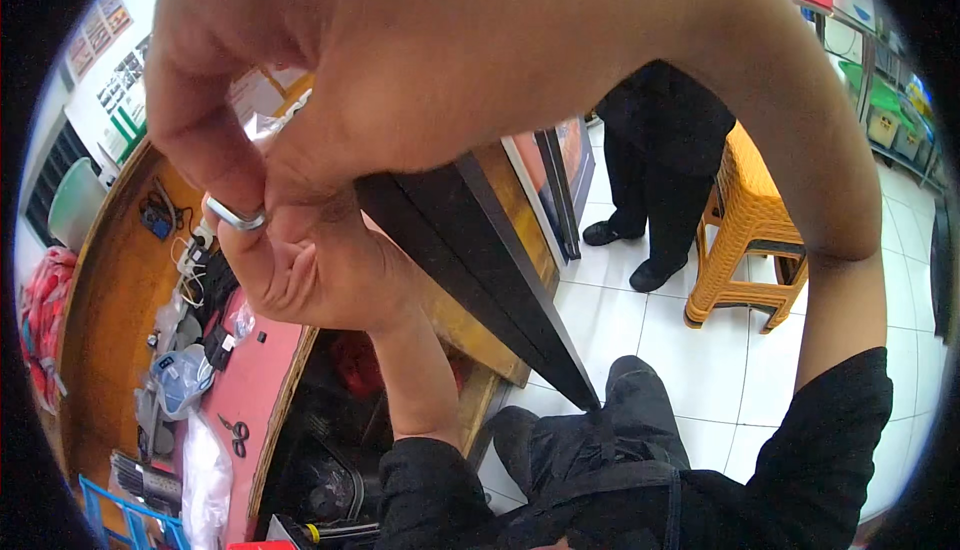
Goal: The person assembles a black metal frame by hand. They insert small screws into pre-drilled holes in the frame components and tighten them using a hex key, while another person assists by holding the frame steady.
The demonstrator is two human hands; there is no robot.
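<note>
Close to the camera, my right hand reaches across from the right with its fingers curled down. Its fingertips meet my left hand, which is also closed. A small, bent silver metal band shows where the fingers meet; whether it is held or worn as a ring, I cannot tell. Anything else inside the fingers is hidden. Just beside my left hand, a long black bar stands on a slant, its lower end near my legs and its upper end hidden behind my hands and forearm.
At left, a wooden-edged counter carries a pink surface, scissors, cables and plastic bags. Another person in dark clothes stands ahead, near an orange woven-look stool. Shelves with tubs line the far right.
</note>
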